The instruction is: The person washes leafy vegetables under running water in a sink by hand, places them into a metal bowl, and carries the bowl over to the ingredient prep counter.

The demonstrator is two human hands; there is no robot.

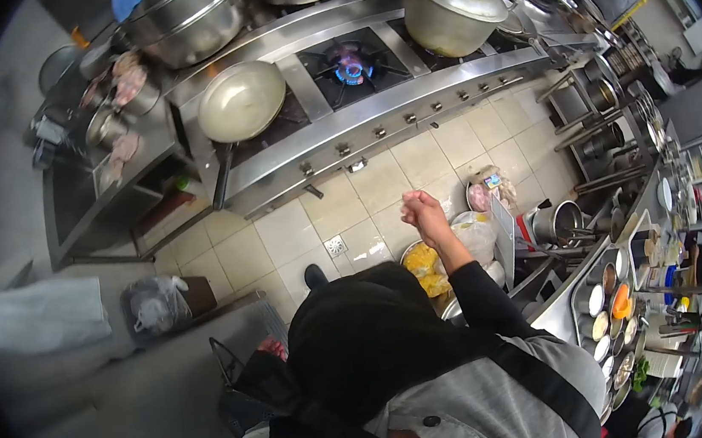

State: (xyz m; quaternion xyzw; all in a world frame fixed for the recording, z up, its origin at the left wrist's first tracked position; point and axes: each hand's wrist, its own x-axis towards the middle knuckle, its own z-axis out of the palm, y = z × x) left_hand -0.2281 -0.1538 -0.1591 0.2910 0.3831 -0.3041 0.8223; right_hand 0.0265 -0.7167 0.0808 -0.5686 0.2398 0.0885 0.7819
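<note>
My right hand [426,214] is held out in front of my body over the tiled floor, its fingers curled in and nothing showing in them. It touches nothing; nearest below it is a container of yellow food in clear plastic [425,269]. Only a small part of my left hand [273,348] shows, low beside my dark apron [354,330]; its fingers are mostly hidden. Ahead on the stove a pale frying pan [242,100] rests with its dark handle over the front edge. Beside it a burner [353,71] burns with a blue flame.
A large lidded pot [455,10] stands on the stove's right. A metal side table [82,222] holds pots and raw meat at left. A bin [157,303] with plastic bags stands on the floor. Containers of ingredients [600,325] line the right counter. A floor drain [335,246] lies ahead.
</note>
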